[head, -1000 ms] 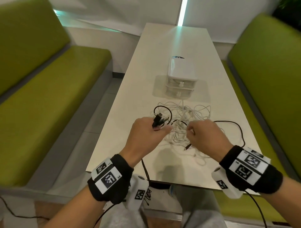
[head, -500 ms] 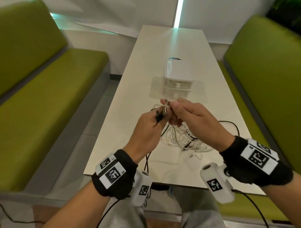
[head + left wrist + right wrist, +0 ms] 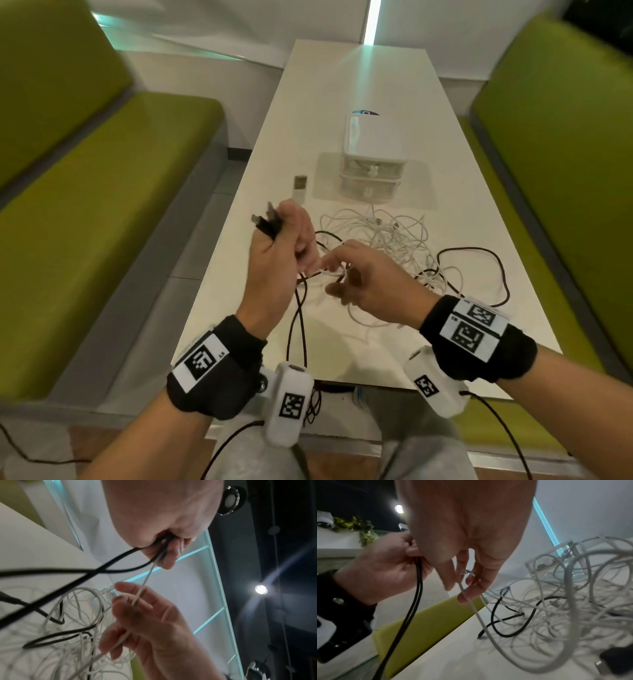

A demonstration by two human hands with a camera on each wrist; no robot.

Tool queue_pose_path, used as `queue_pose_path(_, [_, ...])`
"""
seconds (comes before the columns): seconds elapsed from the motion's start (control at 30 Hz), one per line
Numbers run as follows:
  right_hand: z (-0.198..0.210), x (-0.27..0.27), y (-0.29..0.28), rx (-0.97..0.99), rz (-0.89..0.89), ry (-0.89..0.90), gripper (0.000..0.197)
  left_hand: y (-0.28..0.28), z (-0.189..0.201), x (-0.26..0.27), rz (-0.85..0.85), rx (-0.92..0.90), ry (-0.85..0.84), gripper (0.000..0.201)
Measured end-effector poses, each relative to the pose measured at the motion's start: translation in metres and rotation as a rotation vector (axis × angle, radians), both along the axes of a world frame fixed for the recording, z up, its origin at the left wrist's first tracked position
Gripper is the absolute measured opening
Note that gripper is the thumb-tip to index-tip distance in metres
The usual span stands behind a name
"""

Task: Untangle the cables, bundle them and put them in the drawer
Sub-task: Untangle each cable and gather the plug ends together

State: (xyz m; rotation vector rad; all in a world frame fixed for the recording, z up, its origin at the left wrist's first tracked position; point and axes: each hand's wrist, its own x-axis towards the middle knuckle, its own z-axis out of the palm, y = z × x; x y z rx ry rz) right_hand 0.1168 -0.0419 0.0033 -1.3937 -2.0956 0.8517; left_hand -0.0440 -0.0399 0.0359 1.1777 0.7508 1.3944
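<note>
Cables still tangled on table, both your hands working them.

Drawer unit (image 3: pixel 371 164) sits at 12 o'clock of the pile: 2 clear drawers, white cable bits visible inside, contents otherwise unclear. White cables (image 3: pixel 383 233) lie in a loose knot w/ a black cable (image 3: pixel 479 260) looping out toward 3 o'clock. Your left hand (image 3: pixel 274 253) grips black plug ends plus a white USB plug (image 3: pixel 299 188), raised above the table. Your right hand (image 3: pixel 363 277) pinches one white strand (image 3: pixel 471 601) btwn fingertips. "LS" reads on left wristband (image 3: pixel 205 359).
</note>
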Motion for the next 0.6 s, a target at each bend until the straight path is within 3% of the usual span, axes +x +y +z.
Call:
queue_pose_path(0.2, [0.004,0.019,0.010,-0.029,-0.263,0.059,0.034,0.012,0.020,-0.031,0.209,0.113,-0.015,0.044])
queue_pose_path(0.3, [0.005,0.044,0.021,0.041,-0.368,-0.117,0.035,0.018,0.031,-0.046,0.321,0.148,-0.052,0.043])
queue_pose_path(0.4, [0.003,0.056,0.030,0.066,-0.312,-0.456,0.046,0.020,0.035,-0.048,0.376,0.150,-0.077,0.043])
queue_pose_path(0.47, [0.003,0.052,0.027,0.138,-0.293,-0.546,0.050,0.018,0.034,-0.043,0.379,0.139,-0.074,0.044])
queue_pose_path(0.53, [0.008,0.040,0.017,0.254,-0.255,-0.522,0.042,0.014,0.032,-0.038,0.363,0.133,-0.061,0.044])
queue_pose_path(0.6, [0.013,0.023,0.006,0.285,-0.125,-0.397,0.054,0.009,0.032,-0.033,0.324,0.132,-0.058,0.043])
